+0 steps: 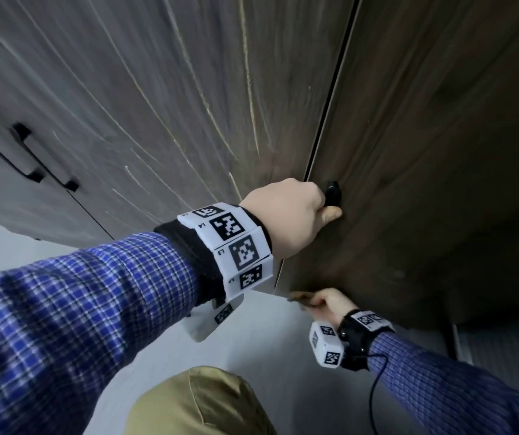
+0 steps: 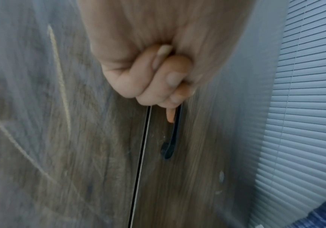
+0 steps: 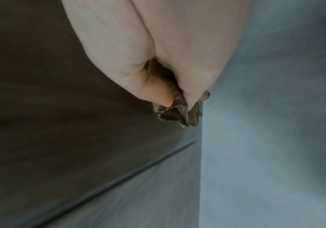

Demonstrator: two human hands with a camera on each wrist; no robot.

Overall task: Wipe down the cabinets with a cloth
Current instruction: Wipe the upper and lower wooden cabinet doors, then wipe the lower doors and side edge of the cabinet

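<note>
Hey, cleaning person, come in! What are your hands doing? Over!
Left hand grips black door handle. Right hand pinches brown cloth at door's bottom corner. Nothing in the way.

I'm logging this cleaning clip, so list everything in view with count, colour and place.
Cabinet doors: at least three, grey-brown wood grain, ahead.
Free handles: two, black, far left doors.
Gripped handle: one, black, right door.
Cloth: one, brown, at the right door's bottom corner.
Blinds: white, right.
Floor: pale grey.
Left hand: grips the handle.
Right hand: pinches the cloth.
Sleeves: two, blue plaid.
Knee: khaki.
</note>
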